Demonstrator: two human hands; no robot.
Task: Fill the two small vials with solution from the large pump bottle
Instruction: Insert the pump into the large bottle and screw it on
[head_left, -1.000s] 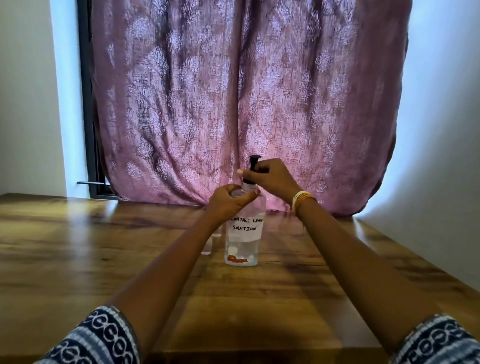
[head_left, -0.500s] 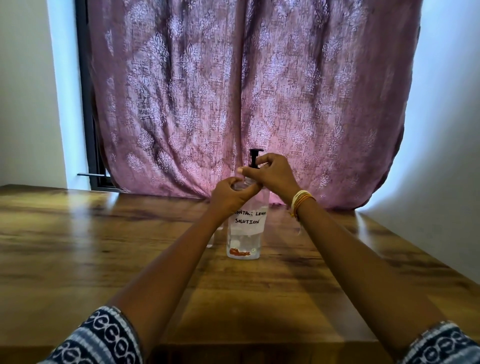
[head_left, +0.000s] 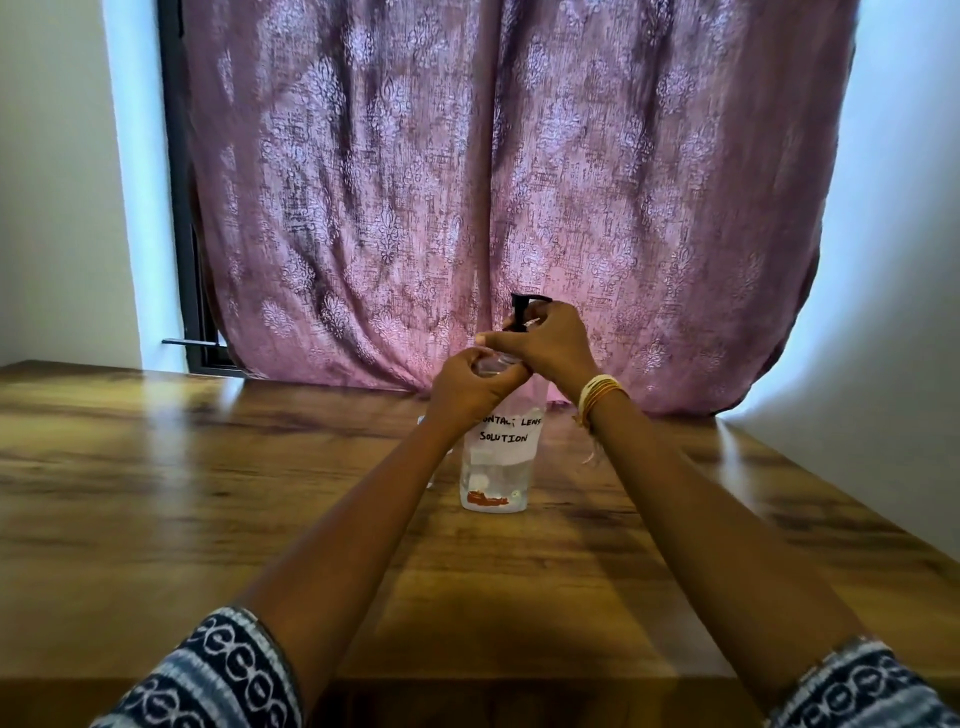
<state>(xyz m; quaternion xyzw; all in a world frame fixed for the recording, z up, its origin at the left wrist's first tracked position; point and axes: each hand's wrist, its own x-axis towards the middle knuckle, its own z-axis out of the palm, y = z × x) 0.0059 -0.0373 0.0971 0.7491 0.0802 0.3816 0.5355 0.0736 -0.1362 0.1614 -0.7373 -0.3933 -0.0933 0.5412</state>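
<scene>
A clear pump bottle (head_left: 496, 467) with a white handwritten label reading "contact lens solution" stands upright in the middle of the wooden table (head_left: 208, 519). It has a black pump head (head_left: 521, 307). My left hand (head_left: 467, 389) grips the bottle's shoulder. My right hand (head_left: 550, 348) curls around the pump's neck just below the head. A small clear vial (head_left: 429, 480) is barely visible behind my left forearm, left of the bottle; most of it is hidden. A second vial cannot be made out.
A pink patterned curtain (head_left: 467, 182) hangs behind the table's far edge. A dark window frame (head_left: 182, 234) shows at the left. A white wall (head_left: 893, 312) runs along the table's right side.
The view has tilted up slightly. Both hands stay on the bottle, and my right hand has shifted a little around the pump neck.
</scene>
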